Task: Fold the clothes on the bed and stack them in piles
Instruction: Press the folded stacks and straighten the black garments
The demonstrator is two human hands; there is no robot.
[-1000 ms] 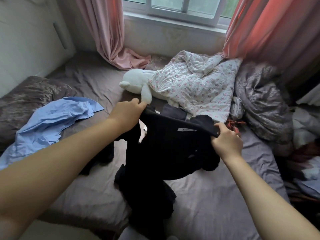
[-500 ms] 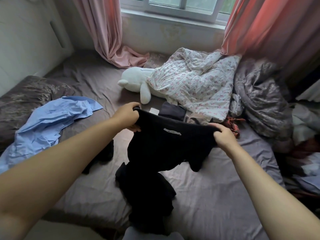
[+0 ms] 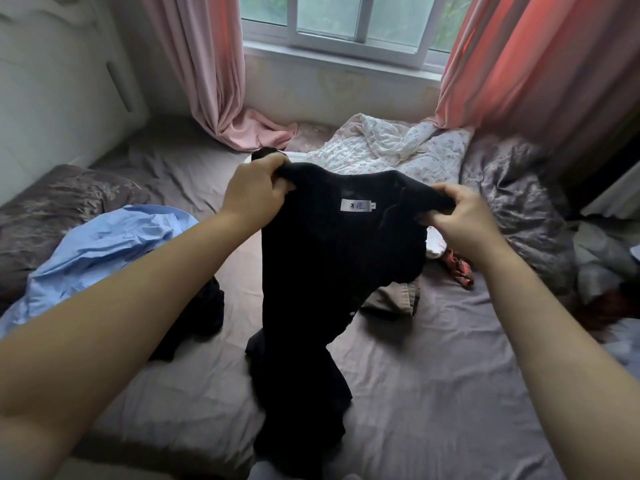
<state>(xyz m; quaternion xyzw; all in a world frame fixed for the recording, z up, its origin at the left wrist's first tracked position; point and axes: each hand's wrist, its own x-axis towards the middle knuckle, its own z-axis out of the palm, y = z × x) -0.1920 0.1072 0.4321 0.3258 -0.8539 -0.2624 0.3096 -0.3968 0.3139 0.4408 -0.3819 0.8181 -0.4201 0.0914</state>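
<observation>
Here the left hand (image 3: 254, 197) and right hand (image 3: 460, 221) each grip a shoulder of the black garment (image 3: 332, 271), whose long axis hangs toward six o'clock onto the bed (image 3: 433, 393).

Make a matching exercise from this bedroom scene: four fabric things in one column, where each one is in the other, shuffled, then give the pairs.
Things
1. black garment
2. light blue shirt
3. floral quilt
4. pink curtains

Places
A. crumpled on the bed's left side
B. hanging beside the window
C. held up by the left hand and right hand
D. bunched at the far side of the bed, below the window

Pairs: 1-C, 2-A, 3-D, 4-B
</observation>
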